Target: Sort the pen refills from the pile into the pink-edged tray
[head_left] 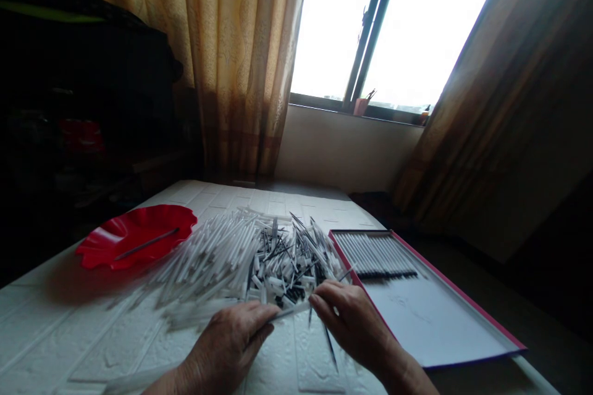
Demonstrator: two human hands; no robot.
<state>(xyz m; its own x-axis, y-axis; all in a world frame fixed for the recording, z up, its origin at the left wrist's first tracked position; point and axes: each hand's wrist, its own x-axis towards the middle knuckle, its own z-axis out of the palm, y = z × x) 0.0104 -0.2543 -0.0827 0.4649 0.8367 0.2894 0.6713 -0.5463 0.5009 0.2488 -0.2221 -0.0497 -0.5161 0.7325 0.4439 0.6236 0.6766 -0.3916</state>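
Between my two hands stretches a thin whitish pen barrel (294, 310). One end is pinched in the fingers of my left hand (234, 336). At the other end, the thumb and fingertips of my right hand (345, 315) are closed on it. Just beyond my hands lies a heap of small white and black pen parts (282, 281), with dark pointed refills (303, 237) sticking up at its back. Left of that heap many white pen barrels (215, 247) lie in a loose pile. A dark refill (331, 345) lies on the table below my right hand.
A red scalloped dish (134, 237) holding one dark stick stands at the left. On the right, a shallow box with a red rim (463, 293) holds a row of white pens (375, 253). The white table (41, 327) has a brick pattern. Curtains and a window are behind.
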